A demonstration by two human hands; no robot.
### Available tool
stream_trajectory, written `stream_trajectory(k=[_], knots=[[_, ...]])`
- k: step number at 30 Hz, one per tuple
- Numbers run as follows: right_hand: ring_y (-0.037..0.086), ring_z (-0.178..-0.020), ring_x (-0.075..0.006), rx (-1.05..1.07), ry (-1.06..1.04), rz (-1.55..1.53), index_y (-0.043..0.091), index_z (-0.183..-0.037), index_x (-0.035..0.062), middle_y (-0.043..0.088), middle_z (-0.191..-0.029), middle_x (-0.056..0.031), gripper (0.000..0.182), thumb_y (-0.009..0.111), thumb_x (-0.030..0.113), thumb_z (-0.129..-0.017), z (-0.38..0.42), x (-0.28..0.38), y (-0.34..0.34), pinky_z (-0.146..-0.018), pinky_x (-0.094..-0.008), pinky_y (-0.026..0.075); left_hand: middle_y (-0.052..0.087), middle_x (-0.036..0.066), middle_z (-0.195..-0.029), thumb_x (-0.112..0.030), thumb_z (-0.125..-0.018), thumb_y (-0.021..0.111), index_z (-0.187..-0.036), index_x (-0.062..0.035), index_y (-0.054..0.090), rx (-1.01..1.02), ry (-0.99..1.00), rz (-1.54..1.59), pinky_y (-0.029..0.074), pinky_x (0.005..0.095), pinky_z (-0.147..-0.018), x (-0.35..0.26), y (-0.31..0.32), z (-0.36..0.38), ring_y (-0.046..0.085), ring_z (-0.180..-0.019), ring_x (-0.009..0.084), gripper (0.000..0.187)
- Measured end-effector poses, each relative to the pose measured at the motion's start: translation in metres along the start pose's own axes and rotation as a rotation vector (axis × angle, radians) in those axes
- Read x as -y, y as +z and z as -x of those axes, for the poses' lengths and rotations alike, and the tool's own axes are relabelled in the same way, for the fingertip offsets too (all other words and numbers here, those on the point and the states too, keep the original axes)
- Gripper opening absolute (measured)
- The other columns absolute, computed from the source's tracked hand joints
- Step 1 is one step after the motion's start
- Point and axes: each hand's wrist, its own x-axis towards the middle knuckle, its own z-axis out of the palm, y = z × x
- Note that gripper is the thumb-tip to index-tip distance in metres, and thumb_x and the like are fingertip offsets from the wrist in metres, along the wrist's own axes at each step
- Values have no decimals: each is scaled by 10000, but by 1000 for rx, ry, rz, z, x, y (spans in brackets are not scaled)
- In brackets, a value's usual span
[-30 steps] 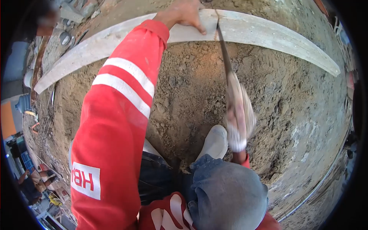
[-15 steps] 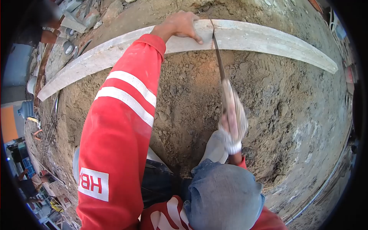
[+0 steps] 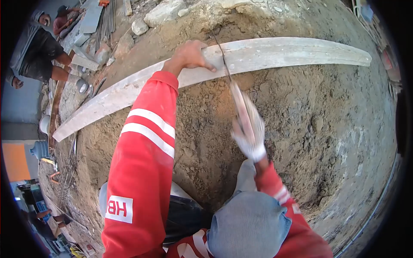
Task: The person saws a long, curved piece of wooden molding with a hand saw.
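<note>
My plank (image 3: pixel 275 53) is rough, pale, weathered wood; my saw (image 3: pixel 223 64) blade thin dull metal; my right hand (image 3: pixel 248 129) wears white knit cloth; the soil (image 3: pixel 301 129) is crumbly, matt.

Red sleeve (image 3: pixel 144 150), two white stripes, white patch with red letters. White glove (image 3: pixel 248 129) on right. Plank (image 3: pixel 279 53) pale grey-white. Soil (image 3: pixel 301 129) brown. Knee (image 3: pixel 249 223) in grey-blue denim. Far-left person (image 3: pixel 38 47) in dark top.

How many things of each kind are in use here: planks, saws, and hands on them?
Planks: 1, the long wooden plank lying on the soil.
Saws: 1, the saw set across the plank.
Hands: 2, the bare left hand on the plank and the gloved right hand on the saw.
Total: 4
</note>
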Motion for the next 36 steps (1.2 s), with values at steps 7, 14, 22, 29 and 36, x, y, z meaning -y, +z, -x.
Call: stream_trajectory(k=[7,14,22,29,36], knots=[[541,-1377,-409,26,17,-129,464,-1556,32,535,-1546,-187,753,577,-4,-812,-11,17,-26,-1129,-475,459,724,197,-1289,-636,-504,931,-1367,-57,688,-31,1,-19,534,446,-1052,-5,0,0,691,-1189,363,1067],[609,-1312,-395,-127,-30,-135,530,-1518,41,610,-1450,-207,622,684,29,-915,-64,11,5,-1053,-463,505,758,190,-1170,-626,-540,913,-1237,-106,755,-158,35,-52,558,484,-995,-8,9,18,712,-1111,385,884],[567,-1345,-389,50,144,-135,485,-1539,28,546,-1524,-211,744,666,92,-821,6,22,-21,-1097,-449,479,755,203,-1154,-642,-541,903,-1240,-104,753,-198,65,-106,560,489,-991,-8,9,11,708,-1114,400,894],[580,-1319,-400,-214,-207,6,486,-1532,29,568,-1486,-206,814,720,38,-752,-60,-18,27,-1065,-474,500,758,202,-1148,-630,-537,911,-1258,-134,754,-203,40,-79,559,491,-998,-8,17,16,709,-1117,398,889],[567,-1378,-316,87,296,-273,500,-1534,-9,577,-1493,-210,522,586,48,-1022,79,25,-42,-1103,-403,480,761,188,-1165,-604,-518,926,-1257,-123,755,-87,18,-58,553,496,-998,-6,5,7,708,-1131,385,898]])
